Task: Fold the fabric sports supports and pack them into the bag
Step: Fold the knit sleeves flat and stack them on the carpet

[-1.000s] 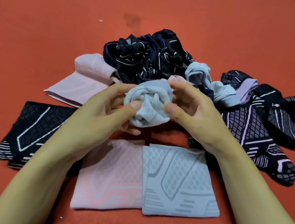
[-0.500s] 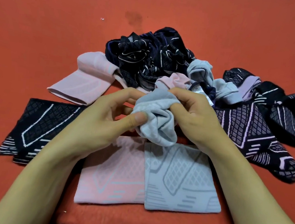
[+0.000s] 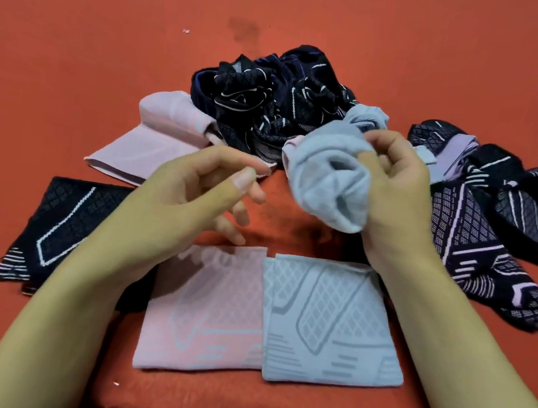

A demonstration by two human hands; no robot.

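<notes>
Right hand (image 3: 397,190) clutching bunched grey support (image 3: 329,181), no legible writing

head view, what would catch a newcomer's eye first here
A crumpled pale grey fabric support gripped in the right hand mid-frame, left hand open beside it. Behind lies a tangled heap of dark patterned supports; in front, a flat pink folded support and grey folded support.

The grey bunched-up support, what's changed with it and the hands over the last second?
The left hand let go and drew back left, open. The right hand alone now grips the grey bunched support, carried up and right. The folded pink and grey supports stayed put.
</notes>
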